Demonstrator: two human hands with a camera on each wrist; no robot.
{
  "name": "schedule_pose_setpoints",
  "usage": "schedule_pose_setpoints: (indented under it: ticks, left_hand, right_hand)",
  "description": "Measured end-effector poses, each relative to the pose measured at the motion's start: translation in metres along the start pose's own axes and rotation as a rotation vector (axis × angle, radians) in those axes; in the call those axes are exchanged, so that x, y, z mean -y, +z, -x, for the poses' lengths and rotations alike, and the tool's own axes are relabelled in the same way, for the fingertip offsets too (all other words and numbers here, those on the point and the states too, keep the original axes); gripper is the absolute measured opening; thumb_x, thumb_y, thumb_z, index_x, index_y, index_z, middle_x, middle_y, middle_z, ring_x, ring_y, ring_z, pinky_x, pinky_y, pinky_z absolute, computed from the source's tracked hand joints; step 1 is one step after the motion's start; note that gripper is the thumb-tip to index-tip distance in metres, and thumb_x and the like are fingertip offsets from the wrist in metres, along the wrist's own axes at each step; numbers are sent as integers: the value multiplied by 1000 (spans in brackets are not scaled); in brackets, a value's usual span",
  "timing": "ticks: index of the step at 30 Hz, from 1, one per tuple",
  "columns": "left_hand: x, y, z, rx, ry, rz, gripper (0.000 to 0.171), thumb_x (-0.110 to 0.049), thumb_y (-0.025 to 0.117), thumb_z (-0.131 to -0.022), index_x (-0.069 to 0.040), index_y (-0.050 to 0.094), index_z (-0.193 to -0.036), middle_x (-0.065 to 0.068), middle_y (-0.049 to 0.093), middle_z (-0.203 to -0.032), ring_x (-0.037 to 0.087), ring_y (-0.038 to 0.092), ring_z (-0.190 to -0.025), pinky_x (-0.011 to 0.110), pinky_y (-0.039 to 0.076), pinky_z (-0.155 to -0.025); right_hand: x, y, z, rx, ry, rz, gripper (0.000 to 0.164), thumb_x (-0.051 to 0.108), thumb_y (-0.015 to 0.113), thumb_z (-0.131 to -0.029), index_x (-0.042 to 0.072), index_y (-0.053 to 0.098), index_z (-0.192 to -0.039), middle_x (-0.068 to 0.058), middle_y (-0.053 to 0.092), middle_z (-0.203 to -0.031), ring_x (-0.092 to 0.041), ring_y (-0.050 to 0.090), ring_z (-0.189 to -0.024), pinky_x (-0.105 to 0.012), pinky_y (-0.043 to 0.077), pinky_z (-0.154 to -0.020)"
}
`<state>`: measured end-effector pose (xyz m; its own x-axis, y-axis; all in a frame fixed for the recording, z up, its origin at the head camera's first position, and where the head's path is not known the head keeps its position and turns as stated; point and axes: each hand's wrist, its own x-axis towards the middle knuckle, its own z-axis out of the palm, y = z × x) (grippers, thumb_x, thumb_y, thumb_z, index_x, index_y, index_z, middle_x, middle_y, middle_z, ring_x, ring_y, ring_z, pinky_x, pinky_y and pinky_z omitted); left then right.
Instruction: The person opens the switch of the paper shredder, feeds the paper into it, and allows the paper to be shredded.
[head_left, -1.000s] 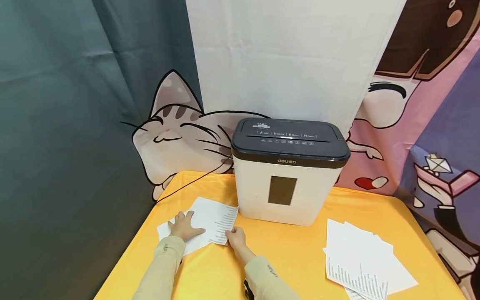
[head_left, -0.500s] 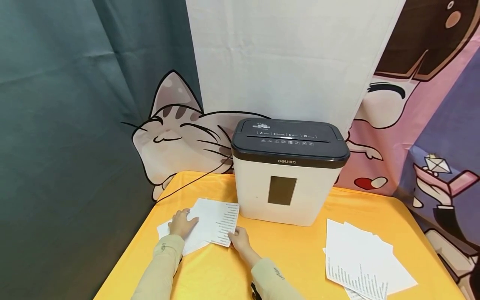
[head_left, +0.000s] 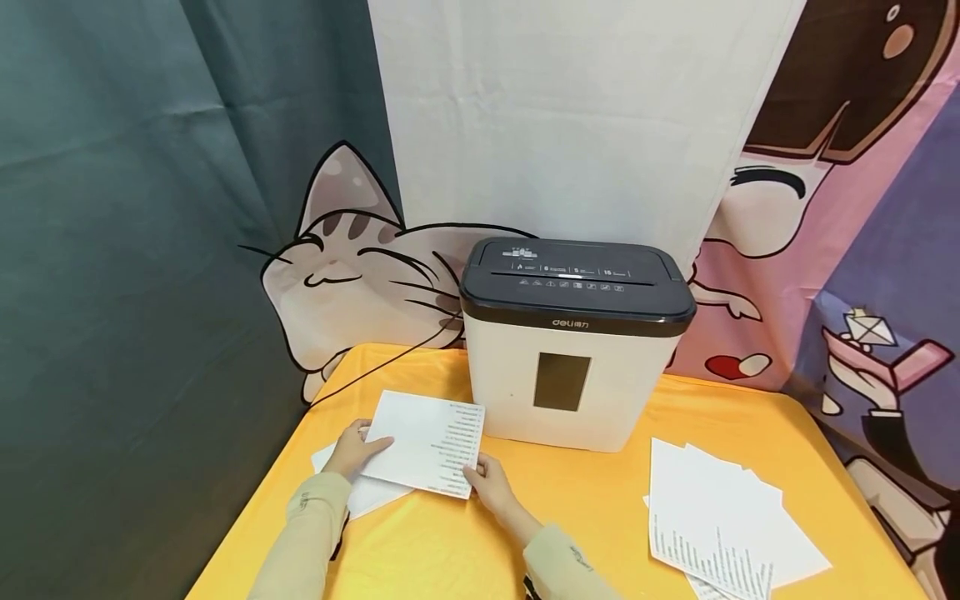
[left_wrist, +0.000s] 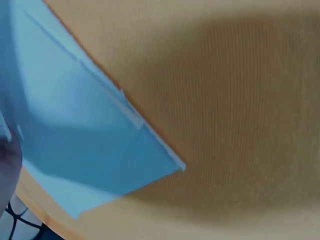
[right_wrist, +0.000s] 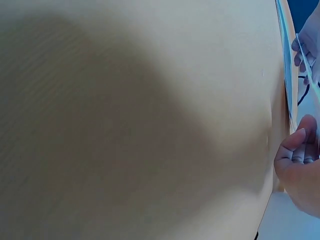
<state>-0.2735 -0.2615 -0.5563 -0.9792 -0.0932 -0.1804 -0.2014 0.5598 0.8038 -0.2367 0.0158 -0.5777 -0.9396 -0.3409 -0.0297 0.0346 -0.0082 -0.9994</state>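
Note:
A white sheet of paper (head_left: 420, 437) with printed lines along its right side is lifted off the table between both hands. My left hand (head_left: 354, 450) grips its left edge, thumb on top and fingers underneath. At the lower right corner my right hand (head_left: 491, 486) pinches the same sheet. More paper (head_left: 375, 497) lies flat on the table below it. In the right wrist view, the sheet appears edge-on, with the right hand (right_wrist: 300, 165) curled at its near end and the left hand (right_wrist: 309, 50) at the far end.
A white paper shredder (head_left: 506, 379) with a dark slotted lid (head_left: 577, 283) stands at the back of the yellow-covered table (head_left: 442, 550). Several printed sheets (head_left: 723, 517) lie fanned at the right. A black cord (head_left: 390, 363) runs left from the shredder.
The top sheet has come up off the paper beneath it and shifted slightly right. My left hand has gone from lying spread on it to gripping its edge; the right hand has moved right.

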Motion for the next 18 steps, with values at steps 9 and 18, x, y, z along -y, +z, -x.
schedule_pose_setpoints:
  ticks: [9, 18]
  left_hand:
    - [0, -8, 3, 148, 11, 128, 41, -24, 72, -84, 11, 63, -103, 8, 71, -79, 9, 62, -68, 24, 50, -63]
    - [-12, -5, -6, 188, 58, 125, 43, -28, 74, -81, 8, 66, -104, 5, 73, -81, 6, 61, -71, 24, 48, -66]
  right_hand:
    - [8, -22, 2, -32, -14, 55, 32, 8, 51, -96, -16, 54, -116, -29, 67, -99, -10, 65, -77, -18, 51, -63]
    - [56, -31, 26, -148, -109, 300, 18, 0, 57, -90, -17, 62, -88, -25, 59, -70, -2, 43, -58, -13, 34, -52]
